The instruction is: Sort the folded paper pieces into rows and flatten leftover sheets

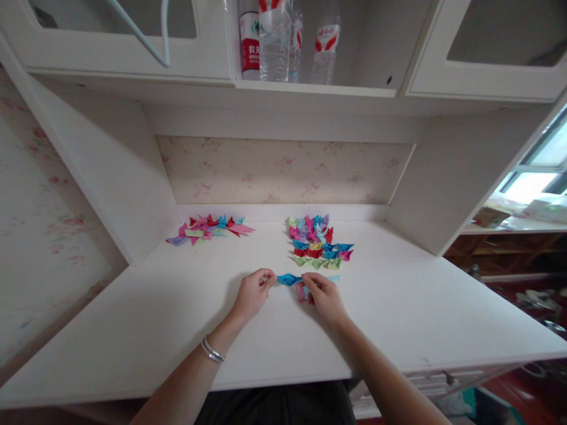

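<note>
On the white desk (pixel 133 319) a blue paper piece (pixel 289 279) is pinched tight between left hand (pixel 252 293) and right hand (pixel 325 297), with rows (pixel 316 242) already laid and a loose heap (pixel 208 229) left.

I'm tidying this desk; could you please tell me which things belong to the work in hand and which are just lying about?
In hand: blue folded paper, pinched between left hand and right hand; pink piece by the right hand; middle paper pile; left paper pile.
Lying about: water bottles on the shelf.

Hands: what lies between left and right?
In the head view, a folded blue paper piece spans the gap, its ends pinched by the left hand and the right hand.
</note>
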The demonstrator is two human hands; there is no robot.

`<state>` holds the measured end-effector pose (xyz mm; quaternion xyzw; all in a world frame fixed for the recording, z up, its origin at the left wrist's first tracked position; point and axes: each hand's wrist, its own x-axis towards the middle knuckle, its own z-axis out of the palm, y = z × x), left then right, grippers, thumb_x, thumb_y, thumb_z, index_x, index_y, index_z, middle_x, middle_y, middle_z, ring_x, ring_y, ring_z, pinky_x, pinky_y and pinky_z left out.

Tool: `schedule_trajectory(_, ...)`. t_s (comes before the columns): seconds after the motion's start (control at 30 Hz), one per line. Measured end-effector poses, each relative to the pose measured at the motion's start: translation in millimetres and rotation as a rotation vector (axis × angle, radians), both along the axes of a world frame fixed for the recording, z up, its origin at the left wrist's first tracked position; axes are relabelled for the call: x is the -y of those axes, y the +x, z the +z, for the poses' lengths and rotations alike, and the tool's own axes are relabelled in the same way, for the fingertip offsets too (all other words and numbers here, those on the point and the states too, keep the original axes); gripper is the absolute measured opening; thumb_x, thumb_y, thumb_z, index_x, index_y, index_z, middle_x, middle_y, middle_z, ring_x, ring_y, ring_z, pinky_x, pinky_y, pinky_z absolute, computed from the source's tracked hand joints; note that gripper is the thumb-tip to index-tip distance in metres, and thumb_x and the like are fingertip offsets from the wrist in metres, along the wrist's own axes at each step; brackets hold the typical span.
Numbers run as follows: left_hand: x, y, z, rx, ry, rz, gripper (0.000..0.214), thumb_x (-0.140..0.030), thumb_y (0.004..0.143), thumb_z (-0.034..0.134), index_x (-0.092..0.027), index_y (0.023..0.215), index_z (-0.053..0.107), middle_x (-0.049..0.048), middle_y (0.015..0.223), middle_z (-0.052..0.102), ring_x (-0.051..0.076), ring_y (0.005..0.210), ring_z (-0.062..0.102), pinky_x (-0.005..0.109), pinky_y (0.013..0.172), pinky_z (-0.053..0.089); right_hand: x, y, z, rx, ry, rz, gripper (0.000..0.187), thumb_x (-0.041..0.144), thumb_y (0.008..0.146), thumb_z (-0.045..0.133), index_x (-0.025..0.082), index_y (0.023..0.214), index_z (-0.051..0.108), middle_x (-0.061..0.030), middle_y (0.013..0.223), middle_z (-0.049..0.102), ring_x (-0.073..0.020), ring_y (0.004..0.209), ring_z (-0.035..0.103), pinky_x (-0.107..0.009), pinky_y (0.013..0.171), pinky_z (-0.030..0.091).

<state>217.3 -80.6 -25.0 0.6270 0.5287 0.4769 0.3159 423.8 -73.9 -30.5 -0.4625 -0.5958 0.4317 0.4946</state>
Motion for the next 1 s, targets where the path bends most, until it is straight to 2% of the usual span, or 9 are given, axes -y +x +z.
schedule_trajectory(0.07,2,0,2.3,-0.062,0.046,-0.001,0.024,-0.039,0.085,0.054,-0.017,0.086,0.065,-0.0036,0.057,0.054,0.01,0.047,0.047,0.021,0.047,0.034,0,0,-0.1,0.002,0.002,-0.009,0.043,0.056,0.083,0.056,0.016,0.088,0.068,-0.0053,0.069,0.067,-0.0113,0.045,0.048,-0.025,0.043,0.037)
schedule_trajectory(0.17,4,0,4.9,-0.211,0.203,-0.01,0.018,-0.031,0.088,0.053,-0.019,0.083,0.065,0.0005,0.073,0.063,0.011,0.06,0.054,0.021,0.057,0.04,0,1,-0.5,0.008,0.007,-0.023,0.043,0.057,0.083,0.055,0.016,0.091,0.067,-0.0059,0.074,0.069,-0.0112,0.045,0.049,-0.024,0.043,0.038)
schedule_trajectory(0.23,5,0,5.3,-0.291,0.305,-0.022,0.016,-0.026,0.089,0.053,-0.019,0.083,0.066,0.002,0.082,0.065,0.013,0.071,0.058,0.022,0.066,0.043,-1,1,-0.6,0.027,0.021,-0.037,0.042,0.056,0.084,0.054,0.016,0.091,0.067,-0.0055,0.075,0.07,-0.011,0.045,0.049,-0.024,0.044,0.039)
schedule_trajectory(0.33,4,-2,3.9,-0.351,0.375,-0.019,0.014,-0.024,0.09,0.052,-0.021,0.087,0.066,0.0025,0.087,0.066,0.014,0.081,0.06,0.024,0.074,0.045,1,2,0.7,0.083,0.062,-0.063,0.04,0.054,0.086,0.051,0.017,0.09,0.068,-0.004,0.072,0.069,-0.0111,0.045,0.05,-0.024,0.046,0.04)
schedule_trajectory(0.6,0,-3,1.6,-0.38,0.341,0.04,0.013,-0.026,0.089,0.054,-0.021,0.086,0.065,0.0014,0.087,0.066,0.013,0.071,0.059,0.023,0.069,0.045,11,0,5.8,0.244,0.207,-0.066,0.036,0.046,0.09,0.045,0.02,0.094,0.069,-0.003,0.071,0.068,-0.0129,0.051,0.056,-0.024,0.054,0.044)
schedule_trajectory(0.73,-6,6,10.3,-0.332,0.285,0.039,0.015,-0.027,0.088,0.054,-0.02,0.082,0.066,0.0011,0.084,0.066,0.012,0.066,0.057,0.023,0.065,0.044,13,11,7.9,0.264,0.177,-0.201,0.042,0.05,0.091,0.041,0.02,0.102,0.069,-0.0026,0.072,0.067,-0.0157,0.06,0.058,-0.025,0.059,0.043)
schedule_trajectory(0.83,-15,22,24.9,-0.282,0.215,0.018,0.016,-0.028,0.086,0.056,-0.019,0.083,0.068,0.0017,0.085,0.068,0.012,0.067,0.059,0.022,0.066,0.045,23,23,7.4,0.27,0.116,-0.288,0.045,0.052,0.092,0.039,0.019,0.093,0.07,-0.0011,0.063,0.063,-0.0162,0.059,0.055,-0.025,0.057,0.039)
schedule_trajectory(0.9,-22,38,36.0,-0.269,0.187,-0.016,0.016,-0.028,0.085,0.057,-0.019,0.084,0.07,0.0025,0.086,0.069,0.013,0.071,0.061,0.022,0.068,0.045,34,29,5.0,0.31,0.107,-0.259,0.044,0.05,0.092,0.04,0.019,0.086,0.07,-0.0015,0.063,0.064,-0.0161,0.058,0.055,-0.025,0.056,0.037)
schedule_trajectory(1.0,-37,73,48.5,-0.334,0.18,-0.062,0.016,-0.027,0.081,0.059,-0.019,0.083,0.073,0.0039,0.086,0.07,0.014,0.077,0.062,0.023,0.072,0.046,52,33,0.5,0.405,0.128,-0.156,0.038,0.045,0.093,0.042,0.019,0.087,0.071,-0.002,0.064,0.066,-0.0159,0.058,0.058,-0.024,0.057,0.036)
